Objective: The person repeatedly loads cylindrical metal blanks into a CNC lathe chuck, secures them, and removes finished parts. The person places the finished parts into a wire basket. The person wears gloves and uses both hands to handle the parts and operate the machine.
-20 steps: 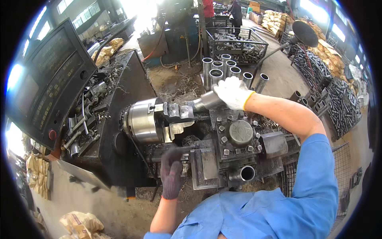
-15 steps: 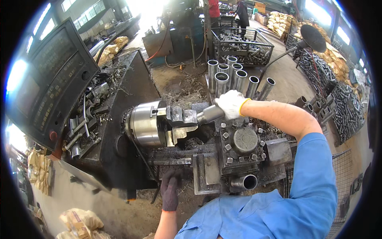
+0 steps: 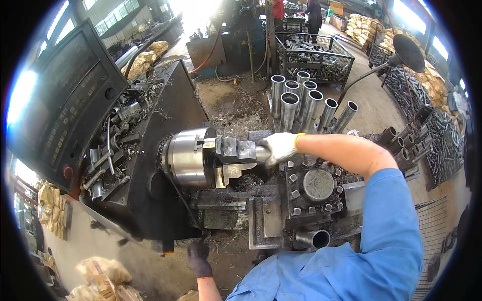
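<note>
My right hand (image 3: 281, 148), in a white knit glove with a yellow cuff, is closed round a short metal tube (image 3: 261, 153). The tube's left end sits between the stepped jaws (image 3: 236, 149) of a lathe chuck (image 3: 190, 158); whether they clamp it is hidden. Lower down, my left hand (image 3: 199, 258) wears a dark glove with an orange cuff. It is just below the lower end of a long dark rod (image 3: 185, 200) slanting down from beside the chuck. Its fingers are dark and hard to make out, so a grip on the rod cannot be told.
A bolted tool post (image 3: 318, 184) stands right of the chuck, with a hollow cylinder (image 3: 320, 239) below it. Several upright tubes (image 3: 288, 111) stand behind. A lamp (image 3: 407, 53) leans in at right. Metal offcuts (image 3: 113, 150) cover the headstock beside a control panel (image 3: 65, 100).
My right hand has moved left and slightly down, bringing the tube in line with the chuck jaws. My left hand has moved lower, and the rod's lower end has shifted up and right.
</note>
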The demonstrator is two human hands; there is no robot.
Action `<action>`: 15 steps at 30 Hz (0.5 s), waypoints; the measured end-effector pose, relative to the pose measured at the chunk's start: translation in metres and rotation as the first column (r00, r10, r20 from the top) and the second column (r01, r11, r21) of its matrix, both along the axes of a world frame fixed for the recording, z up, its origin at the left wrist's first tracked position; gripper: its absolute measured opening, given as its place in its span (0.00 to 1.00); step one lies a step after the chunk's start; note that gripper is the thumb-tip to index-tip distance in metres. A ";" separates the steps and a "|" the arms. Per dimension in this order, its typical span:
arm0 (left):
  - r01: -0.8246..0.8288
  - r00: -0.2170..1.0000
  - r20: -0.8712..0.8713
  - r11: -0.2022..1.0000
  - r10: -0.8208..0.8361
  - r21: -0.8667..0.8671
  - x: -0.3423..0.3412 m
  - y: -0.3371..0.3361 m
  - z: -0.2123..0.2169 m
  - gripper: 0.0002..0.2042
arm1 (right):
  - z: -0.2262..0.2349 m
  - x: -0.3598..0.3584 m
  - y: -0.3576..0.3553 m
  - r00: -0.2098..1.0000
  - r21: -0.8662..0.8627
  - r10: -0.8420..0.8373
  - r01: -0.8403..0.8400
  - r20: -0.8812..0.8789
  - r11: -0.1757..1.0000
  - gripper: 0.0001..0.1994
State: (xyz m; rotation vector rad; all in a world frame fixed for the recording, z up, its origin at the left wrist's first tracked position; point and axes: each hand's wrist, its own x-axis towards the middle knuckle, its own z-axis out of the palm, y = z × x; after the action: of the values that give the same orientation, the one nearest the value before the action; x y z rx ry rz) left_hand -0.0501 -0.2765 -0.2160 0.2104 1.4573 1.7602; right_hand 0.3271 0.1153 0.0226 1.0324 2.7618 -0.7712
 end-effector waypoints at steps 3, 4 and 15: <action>-0.303 0.952 -0.055 0.953 0.302 -0.008 -0.023 -0.008 0.015 0.21 | -0.003 -0.001 0.005 0.905 -0.091 -0.109 0.160 0.410 0.983 0.30; -0.313 0.950 -0.011 0.950 0.313 0.022 -0.035 -0.012 0.021 0.22 | -0.006 -0.003 0.006 0.931 -0.017 -0.115 0.129 0.347 0.992 0.27; -0.146 0.967 0.195 0.985 0.162 -0.092 -0.136 -0.048 0.005 0.25 | -0.011 -0.034 0.002 0.982 -0.084 -0.171 0.165 -0.077 0.983 0.51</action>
State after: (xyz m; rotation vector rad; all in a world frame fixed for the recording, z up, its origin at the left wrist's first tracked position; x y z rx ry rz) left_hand -0.1858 -0.3240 -0.2111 -0.1221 1.4211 1.7869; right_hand 0.2929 0.1171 0.0118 1.2579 2.7136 -0.9571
